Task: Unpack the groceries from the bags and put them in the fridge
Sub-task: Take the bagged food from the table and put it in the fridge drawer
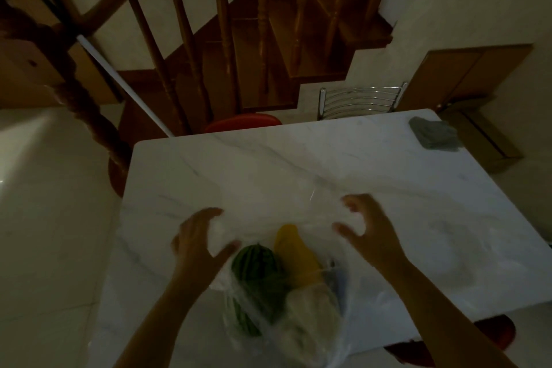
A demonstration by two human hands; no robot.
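Observation:
A clear plastic bag (301, 323) lies on the white marble table (268, 158) near its front edge, its mouth pulled wide toward the far side. Inside I see a small striped watermelon (254, 261), a long yellow fruit (294, 251), a second green striped item, something pale and something blue, all blurred. My left hand (197, 239) curls round the left side of the bag's mouth, with white plastic between thumb and fingers. My right hand (366, 227) is curled on the right side of the mouth, where the thin film stretches across to it. The fridge is out of view.
A grey cloth (434, 134) lies at the table's far right corner. A metal-backed chair (361, 98) and a red seat (242, 122) stand behind the table, with a wooden staircase (227, 39) beyond. Another red seat (493, 331) shows under the right front edge.

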